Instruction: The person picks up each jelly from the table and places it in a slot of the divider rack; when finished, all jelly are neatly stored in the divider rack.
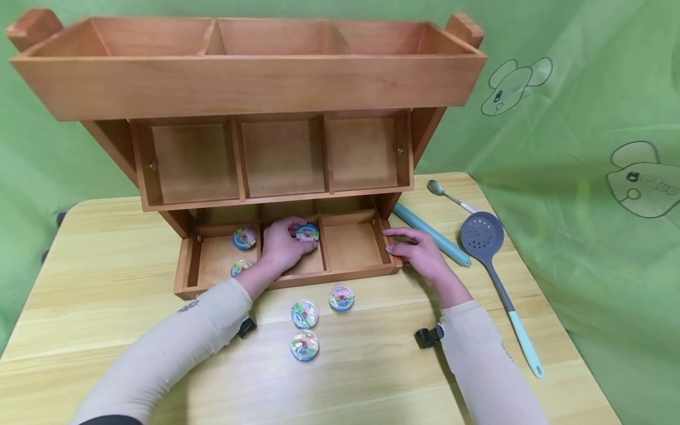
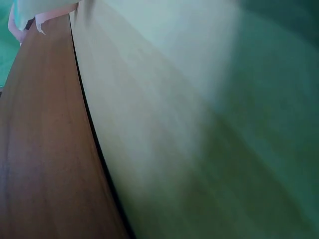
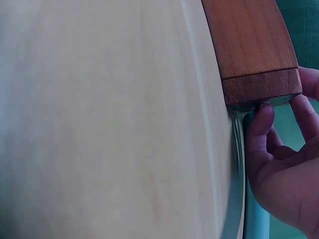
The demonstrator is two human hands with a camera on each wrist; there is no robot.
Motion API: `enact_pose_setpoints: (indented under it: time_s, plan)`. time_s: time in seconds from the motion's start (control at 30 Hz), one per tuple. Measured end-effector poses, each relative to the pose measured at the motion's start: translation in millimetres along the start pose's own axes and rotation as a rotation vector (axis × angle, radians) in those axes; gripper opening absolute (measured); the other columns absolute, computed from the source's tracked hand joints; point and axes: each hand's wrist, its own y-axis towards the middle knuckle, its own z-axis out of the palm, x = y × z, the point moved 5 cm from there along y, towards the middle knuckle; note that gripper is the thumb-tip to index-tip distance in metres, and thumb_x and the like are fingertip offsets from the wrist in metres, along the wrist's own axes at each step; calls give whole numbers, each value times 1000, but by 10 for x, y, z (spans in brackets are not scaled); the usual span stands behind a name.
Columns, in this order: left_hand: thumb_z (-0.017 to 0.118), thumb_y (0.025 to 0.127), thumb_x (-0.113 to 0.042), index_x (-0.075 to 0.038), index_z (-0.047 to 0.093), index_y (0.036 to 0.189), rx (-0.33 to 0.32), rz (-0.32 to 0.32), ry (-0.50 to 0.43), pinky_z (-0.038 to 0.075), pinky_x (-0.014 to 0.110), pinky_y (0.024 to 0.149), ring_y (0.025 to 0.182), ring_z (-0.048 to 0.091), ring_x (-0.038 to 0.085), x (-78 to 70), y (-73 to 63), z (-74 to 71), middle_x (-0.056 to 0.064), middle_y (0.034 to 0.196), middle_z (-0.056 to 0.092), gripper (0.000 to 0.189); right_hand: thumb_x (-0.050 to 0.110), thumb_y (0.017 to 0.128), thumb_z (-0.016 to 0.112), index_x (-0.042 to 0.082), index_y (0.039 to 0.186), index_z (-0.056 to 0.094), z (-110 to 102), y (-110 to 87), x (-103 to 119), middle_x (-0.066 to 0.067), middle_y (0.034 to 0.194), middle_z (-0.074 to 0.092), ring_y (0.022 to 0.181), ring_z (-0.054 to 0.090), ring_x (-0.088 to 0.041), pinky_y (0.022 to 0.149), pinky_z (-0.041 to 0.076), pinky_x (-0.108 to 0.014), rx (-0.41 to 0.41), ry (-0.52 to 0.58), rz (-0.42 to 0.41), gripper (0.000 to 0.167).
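In the head view my left hand point(image 1: 283, 244) pinches a small round tub with a printed lid and blue rim point(image 1: 307, 232), over the bottom tier's middle compartment. Two similar tubs lie in the left compartment, a blue-rimmed one point(image 1: 244, 238) behind and another point(image 1: 241, 267) partly hidden by my left forearm. My right hand point(image 1: 422, 254) holds the right end of the three-tier wooden rack point(image 1: 366, 273). In the right wrist view, the thumb point(image 3: 262, 119) touches the corner of the rack's end and other fingers reach behind it. The left wrist view shows no tub.
Three more tubs lie before the rack: one point(image 1: 342, 298), another point(image 1: 304, 313) and a third point(image 1: 304, 345). To the right are a teal rod point(image 1: 432, 233), a metal spoon point(image 1: 437, 188) and a slotted skimmer point(image 1: 481, 236). The upper tiers point(image 1: 255, 88) overhang the bottom one.
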Motion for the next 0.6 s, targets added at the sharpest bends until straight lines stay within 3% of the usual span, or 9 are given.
enact_pose_setpoints:
  time_s: [0.2, 0.43, 0.6]
  plan:
    - [90, 72, -12, -5, 70, 115, 26, -40, -34, 54, 35, 79, 95, 65, 23, 35, 11, 13, 11, 104, 67, 48, 1, 88, 71, 0, 126, 67, -8, 8, -6, -16, 130, 60, 81, 64, -14, 69, 56, -27, -6, -4, -7, 38]
    - [90, 71, -10, -5, 70, 115, 33, -41, -45, 54, 35, 79, 95, 64, 24, 23, 17, 13, 11, 102, 67, 49, 1, 88, 71, 1, 126, 67, -16, 9, -6, -15, 130, 60, 78, 64, -14, 67, 55, -26, -14, -13, -8, 38]
    - [87, 74, -16, -4, 66, 123, 58, 18, 89, 50, 41, 88, 103, 61, 29, -106, -52, -38, 14, 111, 67, 55, 1, 88, 71, 1, 126, 67, -18, 11, -18, -16, 129, 61, 77, 63, -13, 67, 55, -26, -19, -12, -9, 38]
